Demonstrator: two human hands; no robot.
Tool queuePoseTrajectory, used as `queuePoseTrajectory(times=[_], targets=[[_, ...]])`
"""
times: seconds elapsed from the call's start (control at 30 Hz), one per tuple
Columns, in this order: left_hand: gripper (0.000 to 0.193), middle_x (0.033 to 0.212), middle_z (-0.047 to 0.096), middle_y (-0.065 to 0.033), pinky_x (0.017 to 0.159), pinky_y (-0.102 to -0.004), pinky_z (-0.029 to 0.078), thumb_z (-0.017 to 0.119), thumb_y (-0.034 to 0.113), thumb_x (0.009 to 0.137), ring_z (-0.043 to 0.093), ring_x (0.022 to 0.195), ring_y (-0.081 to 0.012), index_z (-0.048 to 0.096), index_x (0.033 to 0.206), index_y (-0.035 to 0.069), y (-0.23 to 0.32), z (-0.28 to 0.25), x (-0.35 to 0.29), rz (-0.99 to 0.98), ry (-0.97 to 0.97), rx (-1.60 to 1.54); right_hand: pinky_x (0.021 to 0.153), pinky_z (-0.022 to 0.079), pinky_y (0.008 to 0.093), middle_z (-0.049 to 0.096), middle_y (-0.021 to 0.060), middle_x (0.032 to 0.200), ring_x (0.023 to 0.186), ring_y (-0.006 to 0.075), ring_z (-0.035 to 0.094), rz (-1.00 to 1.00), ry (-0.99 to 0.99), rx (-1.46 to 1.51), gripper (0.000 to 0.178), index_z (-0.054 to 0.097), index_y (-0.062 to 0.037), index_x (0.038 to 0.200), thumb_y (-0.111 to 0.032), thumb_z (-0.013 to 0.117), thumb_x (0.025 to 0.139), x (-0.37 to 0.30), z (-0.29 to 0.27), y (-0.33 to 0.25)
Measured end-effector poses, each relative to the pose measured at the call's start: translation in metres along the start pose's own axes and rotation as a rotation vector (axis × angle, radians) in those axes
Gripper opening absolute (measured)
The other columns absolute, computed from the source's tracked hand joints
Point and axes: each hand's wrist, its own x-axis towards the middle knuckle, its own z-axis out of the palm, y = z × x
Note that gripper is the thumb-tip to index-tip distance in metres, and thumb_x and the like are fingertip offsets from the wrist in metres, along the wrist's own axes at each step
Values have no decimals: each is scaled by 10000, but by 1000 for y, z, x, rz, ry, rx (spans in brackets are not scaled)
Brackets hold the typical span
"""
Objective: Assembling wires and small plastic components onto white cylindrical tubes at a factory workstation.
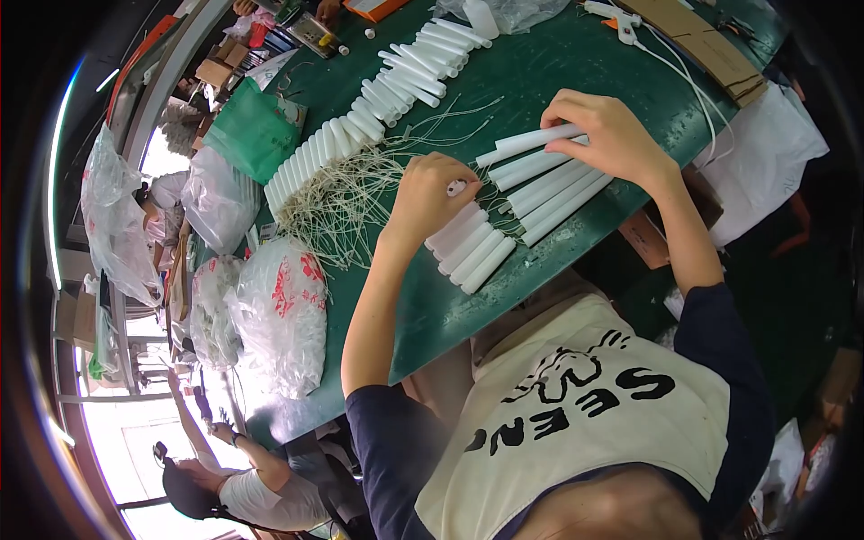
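Nearest clothing: the cream-coloured cloth top with black print and dark blue sleeves (576, 387), worn by the person, is the closest thing to the camera.
Left hand: the left hand (430, 193) is curled, with the fingers closed around a small white round-ended piece (457, 188); most of this piece is hidden inside the fist.
Right hand: the right hand (601, 135) grips a long white smooth tube (517, 147) between thumb and fingers, above the others.
Long tubes: several long white tubes (558, 196) lie side by side under and below the right hand, slanting, near the edge of the surface.
Short tubes: a group of short white tubes (477, 259) lies just below the left hand.
Surface: the dark green flat surface (513, 67) carries all these tubes.
Far row: a long row of white cylinders (337, 139) runs across the surface, with a tangle of thin pale wires (337, 202) beside it.
Left side: a green plastic bag (256, 130) and a clear plastic bag with red print (283, 310).
Far right: a white glue gun with orange parts (623, 25) lies near a brown cardboard strip (702, 49).
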Motion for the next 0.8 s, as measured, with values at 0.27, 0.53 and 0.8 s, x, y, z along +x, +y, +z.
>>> queuePoseTrajectory(times=[0.27, 0.53, 0.8], targets=[[107, 769, 653, -96, 701, -351, 474, 682, 117, 729, 592, 768, -252, 670, 770, 18, 7, 2, 11, -108, -45, 13, 632, 491, 318, 550, 27, 796, 759, 201, 584, -170, -41, -263, 166, 600, -60, 821, -95, 699, 693, -1, 23, -12], [114, 818, 646, -64, 758, -351, 438, 685, 107, 704, 574, 841, -240, 673, 809, 63, 0, -8, -2, 50, -113, 15, 657, 489, 332, 597, 50, 816, 772, 237, 605, -30, -170, -138, 144, 618, -47, 849, -143, 661, 751, -6, 44, -3], [89, 789, 634, -27, 770, -335, 422, 663, 90, 674, 566, 843, -204, 672, 762, 87, 6, -16, -1, 138, -196, 154, 673, 491, 345, 610, 76, 833, 776, 261, 613, 10, -153, -97, 147, 608, -37, 885, -147, 633, 791, -6, 42, -1]])
